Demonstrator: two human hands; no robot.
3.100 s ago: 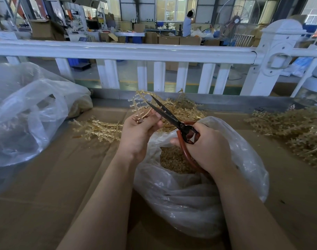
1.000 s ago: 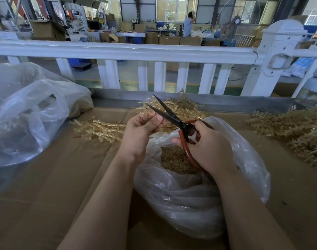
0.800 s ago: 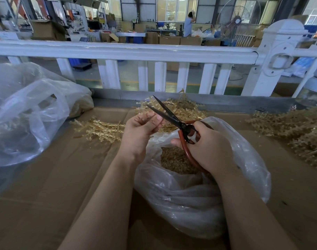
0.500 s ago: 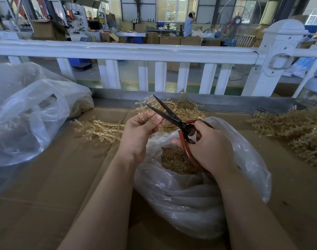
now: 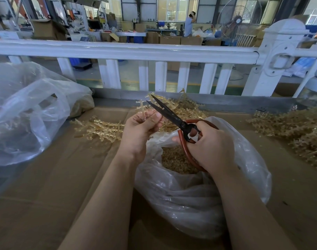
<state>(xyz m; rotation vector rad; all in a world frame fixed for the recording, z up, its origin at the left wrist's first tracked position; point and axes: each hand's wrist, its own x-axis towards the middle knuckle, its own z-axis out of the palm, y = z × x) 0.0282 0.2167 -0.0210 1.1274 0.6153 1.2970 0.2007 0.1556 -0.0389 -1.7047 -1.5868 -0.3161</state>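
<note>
My left hand [image 5: 138, 130] pinches a yellowish plastic sprue strip [image 5: 143, 110] that sticks up past the fingers. My right hand [image 5: 207, 147] grips black scissors [image 5: 169, 113] by their red-brown loop handles, blades apart and pointing up-left beside the strip. Both hands hover over an open clear plastic bag [image 5: 199, 195] holding a heap of small cut yellow pieces [image 5: 175, 159].
Piles of uncut yellow sprues lie behind the hands [image 5: 100, 129] and at the right [image 5: 298, 130]. A large crumpled clear bag [image 5: 28, 112] sits at the left. Brown cardboard [image 5: 55, 177] covers the table. A white railing [image 5: 154, 51] runs along the far edge.
Over three seconds the sprue strip in my left hand has grown shorter and the scissor blades have opened wider. Both hands have stayed almost in place above the bag.
</note>
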